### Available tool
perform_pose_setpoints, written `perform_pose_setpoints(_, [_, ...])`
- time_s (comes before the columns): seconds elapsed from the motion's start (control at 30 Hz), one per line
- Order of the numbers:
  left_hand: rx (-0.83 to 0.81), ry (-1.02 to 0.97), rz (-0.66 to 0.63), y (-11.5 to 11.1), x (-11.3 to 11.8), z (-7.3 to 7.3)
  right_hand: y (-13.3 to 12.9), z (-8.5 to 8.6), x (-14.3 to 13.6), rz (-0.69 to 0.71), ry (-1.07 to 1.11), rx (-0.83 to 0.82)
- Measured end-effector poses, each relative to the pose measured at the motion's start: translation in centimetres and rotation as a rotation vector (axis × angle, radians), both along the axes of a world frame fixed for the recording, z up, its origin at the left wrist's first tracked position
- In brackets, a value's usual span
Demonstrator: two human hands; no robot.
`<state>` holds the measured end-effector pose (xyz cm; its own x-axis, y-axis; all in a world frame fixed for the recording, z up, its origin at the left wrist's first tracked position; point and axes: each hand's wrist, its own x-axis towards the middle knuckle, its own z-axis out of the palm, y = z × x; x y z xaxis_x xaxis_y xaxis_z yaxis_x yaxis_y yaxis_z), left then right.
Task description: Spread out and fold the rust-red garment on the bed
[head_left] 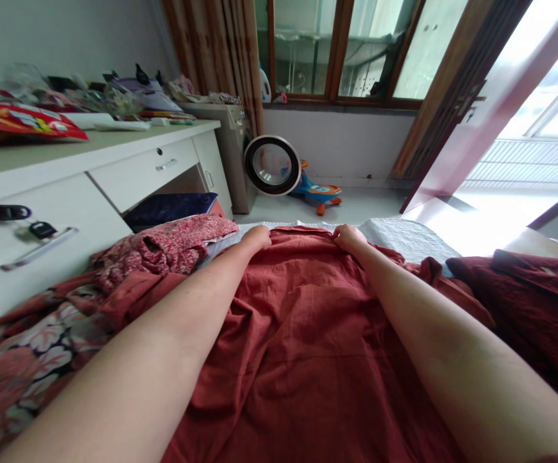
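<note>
A rust-red cloth garment (302,321) lies spread out in front of me, its far edge between my two hands. My left hand (257,238) has its fingers closed on that far edge, on the left side. On the right side my right hand (349,237) pinches the same edge between thumb and fingers. Folds run down the fabric from both grips. Left of my left arm lie a crumpled red-and-white patterned cloth (167,247) and a floral cloth (42,360). Beyond my right arm is a dark maroon folded cloth (530,308).
A white desk (143,161) with clutter and a red packet (22,122) stands on the left. Behind it is a washing machine (236,154) with its round door (273,164) swung out. A blue-orange ride-on toy (320,191) sits on the floor. A door (457,135) stands ajar at right.
</note>
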<state>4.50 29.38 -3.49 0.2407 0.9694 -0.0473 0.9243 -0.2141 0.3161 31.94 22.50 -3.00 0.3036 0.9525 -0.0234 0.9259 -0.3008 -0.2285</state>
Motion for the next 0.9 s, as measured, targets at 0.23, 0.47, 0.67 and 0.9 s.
perform_pose_setpoints(0.23, [0.040,-0.062,0.050,0.1,0.6,0.0,0.3,0.7,-0.8,-0.151,0.030,0.135])
perform_pose_setpoints(0.47, [0.229,-0.059,0.083,-0.8,1.2,0.8,-0.1,-0.3,-1.3,-0.189,0.099,0.243])
perform_pose_setpoints(0.67, [0.384,0.114,-0.191,-2.7,2.6,-1.6,-1.5,-2.2,-3.8,-0.002,0.001,0.277])
perform_pose_setpoints(0.9, [0.002,0.185,-0.313,-3.0,1.9,-3.1,-2.0,-4.0,-3.7,0.160,-0.070,0.086])
